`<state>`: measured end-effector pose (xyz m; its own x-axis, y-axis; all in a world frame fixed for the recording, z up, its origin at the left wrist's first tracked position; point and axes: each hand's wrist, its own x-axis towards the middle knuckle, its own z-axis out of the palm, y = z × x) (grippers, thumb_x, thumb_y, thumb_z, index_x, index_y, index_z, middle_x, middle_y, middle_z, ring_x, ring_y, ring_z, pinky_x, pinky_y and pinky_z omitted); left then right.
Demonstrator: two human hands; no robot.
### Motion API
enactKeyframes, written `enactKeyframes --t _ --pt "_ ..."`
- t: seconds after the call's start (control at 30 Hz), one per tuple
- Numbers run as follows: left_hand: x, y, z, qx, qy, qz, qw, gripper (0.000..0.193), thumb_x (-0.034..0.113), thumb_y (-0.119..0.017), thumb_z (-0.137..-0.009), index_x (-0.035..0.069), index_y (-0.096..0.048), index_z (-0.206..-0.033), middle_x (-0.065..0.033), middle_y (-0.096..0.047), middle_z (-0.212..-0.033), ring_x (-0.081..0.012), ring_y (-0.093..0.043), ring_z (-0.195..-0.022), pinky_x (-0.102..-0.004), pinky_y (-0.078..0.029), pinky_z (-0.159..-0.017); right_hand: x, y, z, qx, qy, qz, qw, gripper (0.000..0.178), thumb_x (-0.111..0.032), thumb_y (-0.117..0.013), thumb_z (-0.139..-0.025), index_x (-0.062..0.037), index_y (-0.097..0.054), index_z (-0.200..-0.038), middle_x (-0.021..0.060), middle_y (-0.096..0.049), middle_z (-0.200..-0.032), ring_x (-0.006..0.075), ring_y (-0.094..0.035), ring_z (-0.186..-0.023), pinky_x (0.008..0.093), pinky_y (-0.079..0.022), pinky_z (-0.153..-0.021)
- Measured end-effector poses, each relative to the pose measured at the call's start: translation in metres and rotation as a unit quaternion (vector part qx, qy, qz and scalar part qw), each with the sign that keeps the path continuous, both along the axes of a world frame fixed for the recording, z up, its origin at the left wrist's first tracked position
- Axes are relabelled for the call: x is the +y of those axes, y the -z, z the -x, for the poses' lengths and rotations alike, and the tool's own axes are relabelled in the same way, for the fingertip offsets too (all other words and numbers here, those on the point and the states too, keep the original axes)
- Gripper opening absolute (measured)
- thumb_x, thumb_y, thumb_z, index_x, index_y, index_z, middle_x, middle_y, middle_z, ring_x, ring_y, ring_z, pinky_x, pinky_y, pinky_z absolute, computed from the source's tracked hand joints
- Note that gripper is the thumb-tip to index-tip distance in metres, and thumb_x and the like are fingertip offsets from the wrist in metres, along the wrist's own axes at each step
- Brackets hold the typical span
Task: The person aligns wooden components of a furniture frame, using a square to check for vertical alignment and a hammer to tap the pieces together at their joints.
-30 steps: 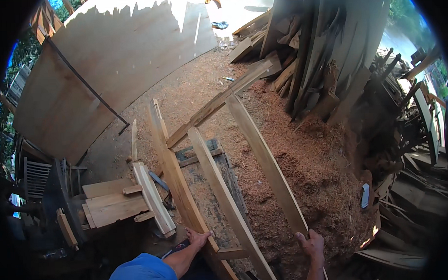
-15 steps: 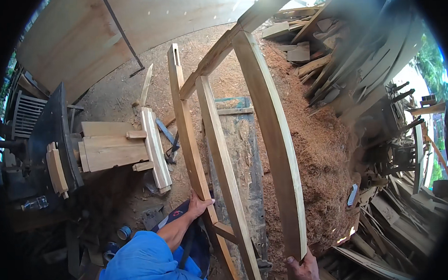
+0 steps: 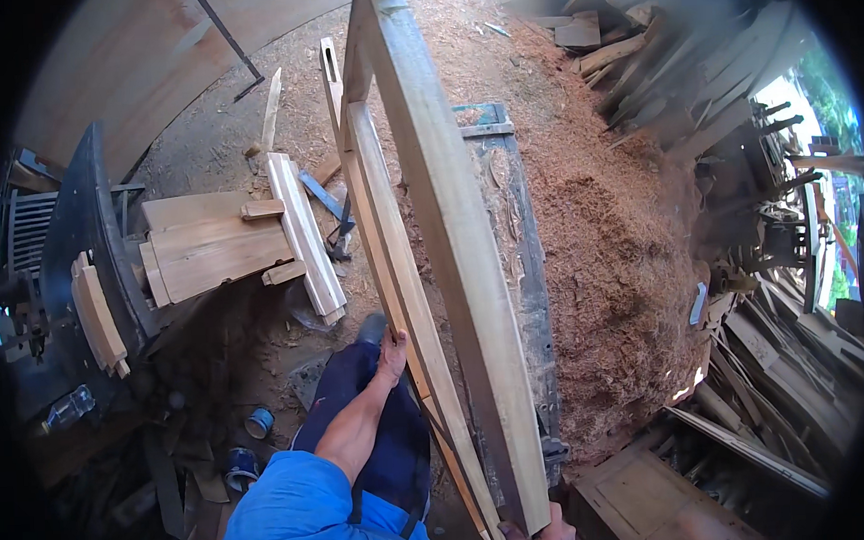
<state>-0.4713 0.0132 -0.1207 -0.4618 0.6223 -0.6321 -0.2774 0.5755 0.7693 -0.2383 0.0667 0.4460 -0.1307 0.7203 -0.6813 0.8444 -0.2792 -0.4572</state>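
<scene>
A long wooden frame, made of several pale rails joined by crosspieces, is held up in front of me and tilted steeply, nearly edge-on. My left hand wraps round its left rail partway down. The near end of its broad right rail sits in the grip of my right hand, at the lower edge of the view, with some fingers hidden behind the wood. Beneath the frame lies a weathered plank bench, partly covered by it.
Left of me, a joined wooden panel ends in a pale grooved rail, beside a blue-handled tool. Shavings heap at the right, before stacked scrap boards. Small cans stand by my left side.
The frame has turned from lying spread toward edge-on, its far end swinging left. My right hand has moved left with its near end; my left hand keeps its hold.
</scene>
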Motion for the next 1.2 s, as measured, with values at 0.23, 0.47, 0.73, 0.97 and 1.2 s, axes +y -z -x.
enactKeyframes --t 0.23,0.47,0.73,0.97,1.2 --pt "0.025 0.038 -0.015 -0.102 -0.037 0.021 0.994 0.072 0.058 -0.049 -0.097 0.008 -0.037 -0.148 -0.0175 -0.048 -0.144 -0.0249 -0.048 -0.13 -0.038 -0.039 -0.106 -0.065 0.113 0.012 -0.052 0.021 -0.04 0.998 0.045 -0.031 -0.073 -0.087 -0.008 -0.06 -0.123 0.013 -0.073 -0.096 0.0271 -0.073 -0.083 0.0369 -0.056 -0.074" --pt "0.009 0.163 -0.017 -0.115 0.015 0.062 0.991 0.072 0.058 -0.048 -0.097 0.008 -0.037 -0.148 -0.0176 -0.049 -0.143 -0.0252 -0.048 -0.13 -0.0379 -0.039 -0.106 -0.048 0.227 0.022 -0.022 0.003 -0.101 0.995 0.045 -0.028 -0.072 -0.086 -0.0058 -0.061 -0.124 0.0191 -0.071 -0.095 0.0347 -0.071 -0.083 0.0384 -0.056 -0.069" --pt "0.001 0.263 -0.033 -0.11 0.009 0.07 0.991 0.073 0.058 -0.048 -0.098 0.007 -0.037 -0.148 -0.0176 -0.05 -0.142 -0.0255 -0.049 -0.13 -0.0378 -0.04 -0.106 -0.075 0.339 0.009 -0.024 0.034 -0.09 0.995 0.047 -0.032 -0.076 -0.084 -0.0041 -0.061 -0.119 0.0229 -0.069 -0.098 0.041 -0.069 -0.083 0.041 -0.056 -0.07" --pt "-0.002 0.303 -0.044 -0.106 -0.01 0.063 0.992 0.073 0.059 -0.048 -0.098 0.007 -0.037 -0.148 -0.0177 -0.05 -0.141 -0.0258 -0.049 -0.129 -0.0377 -0.04 -0.106 -0.072 0.371 0.006 -0.04 0.052 -0.057 0.996 0.042 -0.032 -0.074 -0.087 -0.0056 -0.062 -0.117 0.0203 -0.069 -0.091 0.0414 -0.068 -0.083 0.0429 -0.055 -0.071" --pt "0.006 0.329 -0.047 -0.092 -0.013 0.063 0.994 0.073 0.059 -0.047 -0.098 0.007 -0.036 -0.148 -0.0177 -0.051 -0.141 -0.0261 -0.049 -0.129 -0.0376 -0.04 -0.105 -0.081 0.389 -0.008 -0.045 0.059 -0.07 0.995 0.041 -0.03 -0.075 -0.085 -0.0035 -0.065 -0.114 0.0203 -0.067 -0.1 0.0385 -0.067 -0.089 0.0426 -0.053 -0.076"
